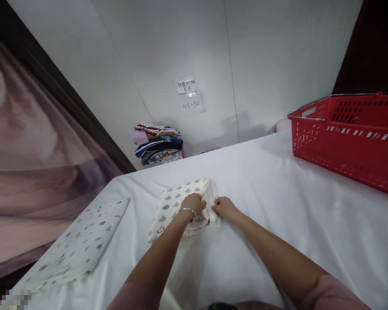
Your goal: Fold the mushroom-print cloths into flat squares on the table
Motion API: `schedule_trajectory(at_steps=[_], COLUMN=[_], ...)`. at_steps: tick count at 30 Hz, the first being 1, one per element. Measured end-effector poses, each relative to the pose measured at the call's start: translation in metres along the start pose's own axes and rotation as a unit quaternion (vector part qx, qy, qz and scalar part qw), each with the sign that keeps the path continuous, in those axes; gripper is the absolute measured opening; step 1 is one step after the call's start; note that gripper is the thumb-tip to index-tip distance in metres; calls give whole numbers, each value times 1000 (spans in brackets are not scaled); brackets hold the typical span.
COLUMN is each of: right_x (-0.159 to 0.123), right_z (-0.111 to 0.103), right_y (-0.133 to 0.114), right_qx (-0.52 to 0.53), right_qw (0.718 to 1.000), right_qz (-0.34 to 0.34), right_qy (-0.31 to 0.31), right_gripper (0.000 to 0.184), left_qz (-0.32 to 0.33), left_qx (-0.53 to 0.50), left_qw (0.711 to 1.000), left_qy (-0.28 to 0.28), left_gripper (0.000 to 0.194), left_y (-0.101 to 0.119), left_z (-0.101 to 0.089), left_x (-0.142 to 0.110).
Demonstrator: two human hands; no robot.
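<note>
A cream cloth (170, 204) printed with grey, blue and red mushroom-like shapes lies folded on the white-covered table, its right side bunched into loose layers. My left hand (194, 203), with a silver bracelet at the wrist, is closed on the cloth's bunched right part. Pinching the edge of those layers from the right is my right hand (225, 207). The fingertips of both hands are partly hidden by the fabric and the hands themselves. To the left, a second folded cloth (84, 241), white with small grey prints, lies flat and apart from both hands.
A red plastic basket (345, 150) with a metal handle stands on the right of the white-covered table (261, 181). Past the far edge, a pile of folded clothes (158, 144) rests against the wall. Handwritten paper signs (192, 104) hang there. A pinkish curtain (35, 150) drapes at left.
</note>
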State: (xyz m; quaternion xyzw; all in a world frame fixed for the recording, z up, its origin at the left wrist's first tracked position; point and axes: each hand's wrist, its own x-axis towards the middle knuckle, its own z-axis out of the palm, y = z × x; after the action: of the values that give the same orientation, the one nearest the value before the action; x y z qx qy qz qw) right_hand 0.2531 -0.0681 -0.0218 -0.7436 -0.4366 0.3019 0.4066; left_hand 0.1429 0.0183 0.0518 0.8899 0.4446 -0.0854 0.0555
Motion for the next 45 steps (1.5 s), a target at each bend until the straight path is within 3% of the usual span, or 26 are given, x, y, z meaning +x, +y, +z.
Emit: schedule_trajectory(at_steps=[1, 4, 10, 21, 25, 30, 40, 45], right_x=[-1, -2, 6, 10, 9, 13, 39, 41], right_z=[-1, -3, 1, -1, -3, -2, -3, -6], right_y=[-3, -11, -20, -1, -1, -1, -22, -9], right_qx=[-15, -51, -98, -7, -14, -34, -88, -45], right_qw=[1000, 998, 995, 999, 998, 999, 996, 998], right_qz=[-4, -15, 3, -3, -10, -14, 16, 9], right_qy=[14, 44, 20, 35, 52, 25, 15, 34], right_gripper=[3, 15, 6, 12, 10, 9, 6, 11], left_qz=[0, -1, 4, -2, -3, -3, 3, -3], left_qx=[-2, -7, -8, -11, -16, -22, -24, -29], left_qw=[1000, 1000, 1000, 1000, 1000, 1000, 1000, 1000], left_qy=[1, 2, 5, 2, -4, -5, 5, 2], left_gripper=[19, 18, 19, 17, 18, 18, 20, 18], left_y=[0, 0, 1, -2, -3, -2, -1, -2], left_z=[1, 2, 1, 5, 5, 4, 6, 6], left_x=[0, -1, 0, 2, 1, -1, 0, -1])
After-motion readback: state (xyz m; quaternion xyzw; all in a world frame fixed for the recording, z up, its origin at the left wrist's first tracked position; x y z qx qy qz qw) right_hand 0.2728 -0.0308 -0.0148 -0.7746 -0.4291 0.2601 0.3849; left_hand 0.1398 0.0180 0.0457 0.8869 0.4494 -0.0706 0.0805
